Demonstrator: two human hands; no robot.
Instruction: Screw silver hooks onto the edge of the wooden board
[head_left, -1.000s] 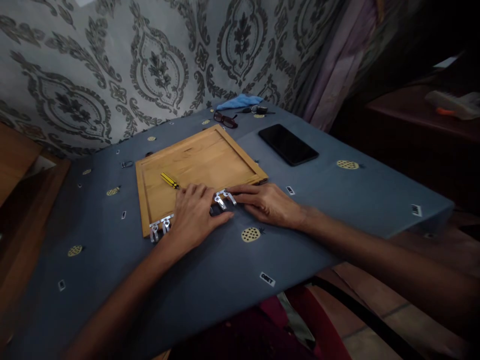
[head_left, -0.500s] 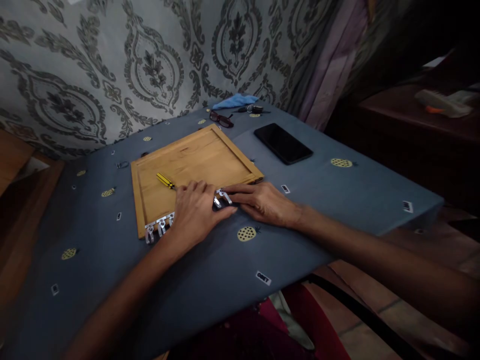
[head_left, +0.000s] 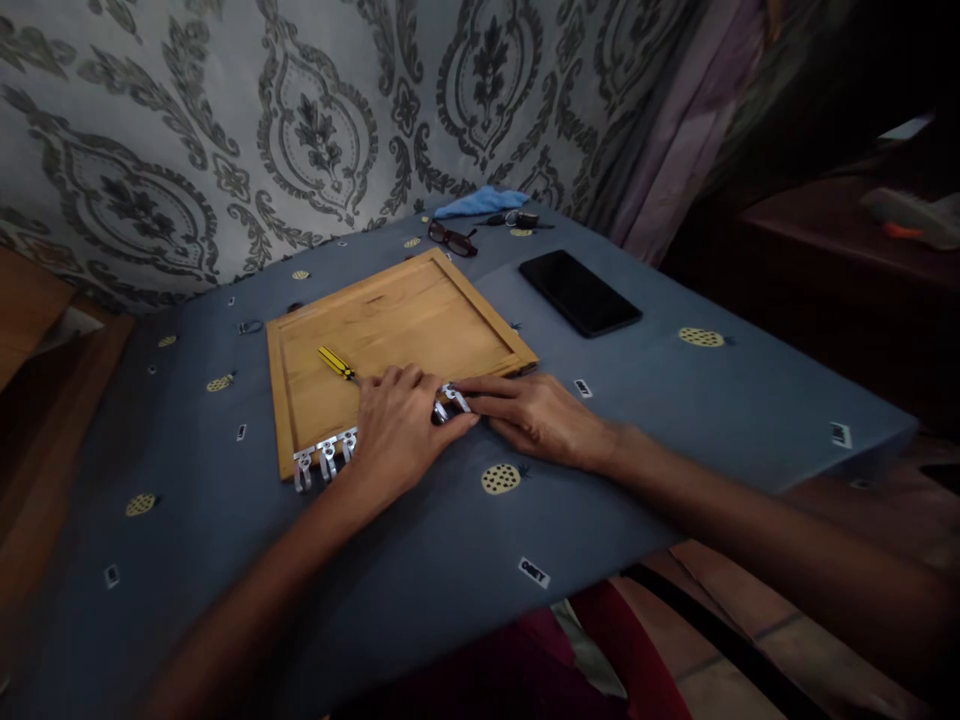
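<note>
A framed wooden board [head_left: 390, 320] lies flat on the table. Along its near edge runs a metal hook rail [head_left: 328, 447] with several silver hooks hanging over the side. My left hand [head_left: 397, 420] covers the middle of the rail, fingers bent over it onto the board and thumb stretched along the front. At the rail's right end, my right hand [head_left: 532, 415] has its fingers closed together against the last hook; the fingertips are partly hidden. A screwdriver with a yellow and black handle [head_left: 336, 362] rests on the board, its tip behind my left hand.
Right of the board lies a black phone [head_left: 580, 292]. Glasses [head_left: 452, 239], a bunch of keys [head_left: 519, 218] and a blue cloth [head_left: 480, 201] are at the back. The table [head_left: 600, 450] has a blue pineapple-print cover and meets a patterned wall covering [head_left: 315, 130].
The camera view has shifted slightly, so everything sits a little farther right. Both hands keep their places on the hook rail; the left thumb is nearer the right fingers.
</note>
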